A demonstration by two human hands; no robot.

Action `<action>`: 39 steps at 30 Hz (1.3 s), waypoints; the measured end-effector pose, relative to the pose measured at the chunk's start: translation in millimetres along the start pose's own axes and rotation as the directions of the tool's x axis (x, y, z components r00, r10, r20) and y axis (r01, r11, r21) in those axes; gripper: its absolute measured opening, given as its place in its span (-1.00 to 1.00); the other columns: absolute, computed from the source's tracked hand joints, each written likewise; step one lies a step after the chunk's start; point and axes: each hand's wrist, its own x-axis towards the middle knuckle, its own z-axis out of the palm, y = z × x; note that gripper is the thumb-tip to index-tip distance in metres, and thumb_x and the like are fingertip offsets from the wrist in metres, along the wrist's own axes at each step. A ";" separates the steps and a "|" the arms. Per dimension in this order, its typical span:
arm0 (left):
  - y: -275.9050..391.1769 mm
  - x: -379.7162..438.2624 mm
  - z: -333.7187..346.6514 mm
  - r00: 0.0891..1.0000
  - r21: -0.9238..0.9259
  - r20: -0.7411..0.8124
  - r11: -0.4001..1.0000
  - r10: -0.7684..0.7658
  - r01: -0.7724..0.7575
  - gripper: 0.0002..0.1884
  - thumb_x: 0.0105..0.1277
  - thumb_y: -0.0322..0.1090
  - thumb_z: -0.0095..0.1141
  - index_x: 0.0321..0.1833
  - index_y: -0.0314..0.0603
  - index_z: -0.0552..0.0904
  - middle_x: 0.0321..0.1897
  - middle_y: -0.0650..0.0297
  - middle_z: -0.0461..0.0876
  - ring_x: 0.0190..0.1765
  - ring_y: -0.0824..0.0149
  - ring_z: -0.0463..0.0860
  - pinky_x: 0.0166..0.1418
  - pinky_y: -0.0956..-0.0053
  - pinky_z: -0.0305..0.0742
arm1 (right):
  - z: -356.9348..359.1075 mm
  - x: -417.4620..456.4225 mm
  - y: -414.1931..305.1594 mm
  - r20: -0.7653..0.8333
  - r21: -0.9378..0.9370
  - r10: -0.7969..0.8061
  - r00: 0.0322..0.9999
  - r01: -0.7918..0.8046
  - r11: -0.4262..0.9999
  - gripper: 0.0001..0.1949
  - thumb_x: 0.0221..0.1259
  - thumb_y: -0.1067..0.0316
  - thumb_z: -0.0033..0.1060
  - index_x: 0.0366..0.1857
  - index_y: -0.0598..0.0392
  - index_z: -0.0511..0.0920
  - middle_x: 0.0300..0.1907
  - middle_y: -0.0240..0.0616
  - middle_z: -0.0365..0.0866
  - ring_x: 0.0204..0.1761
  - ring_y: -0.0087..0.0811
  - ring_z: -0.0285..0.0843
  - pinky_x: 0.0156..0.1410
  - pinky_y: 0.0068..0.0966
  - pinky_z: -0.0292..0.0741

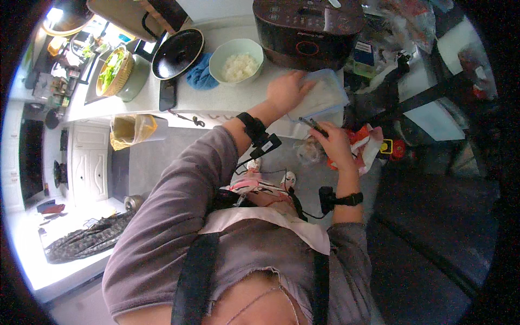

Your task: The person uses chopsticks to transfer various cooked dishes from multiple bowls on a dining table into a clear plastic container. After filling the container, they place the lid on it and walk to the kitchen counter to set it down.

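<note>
My left hand [287, 92] reaches over the white countertop [260, 99], its fingers on a clear plastic bag or sheet with blue edges [327, 91]. Whether the fingers grip it or only rest there, I cannot tell. My right hand [336, 144] is just in front of the counter's edge, closed around a slender dark tool with two prongs [315, 126]. The prongs point at the near edge of the clear plastic. A pale green bowl of white rice [239, 67] stands to the left of my left hand. Behind the plastic sits a dark rice cooker [306, 38].
A frying pan [178, 53] and a blue cloth [203, 73] lie left of the bowl. Farther left is a basket of leafy greens [113, 71]. A lined bin [136, 130] stands below the counter. Plastic packaging [390, 36] crowds the right; a red-and-white bag [367, 148] is beside my right hand.
</note>
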 end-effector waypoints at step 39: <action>-206.1 -48.6 -107.5 0.801 -0.844 0.528 -0.064 -0.281 0.533 -0.45 0.32 -0.41 -0.09 0.37 -0.11 0.10 0.13 0.05 0.42 0.02 0.11 0.59 0.07 0.15 0.57 | 34.5 61.9 -57.3 -0.335 0.392 0.730 0.596 -0.616 0.683 -0.44 0.23 -0.07 0.14 0.18 0.10 0.35 -0.03 -0.23 0.56 -0.38 -0.42 0.67 -0.58 -0.61 0.21</action>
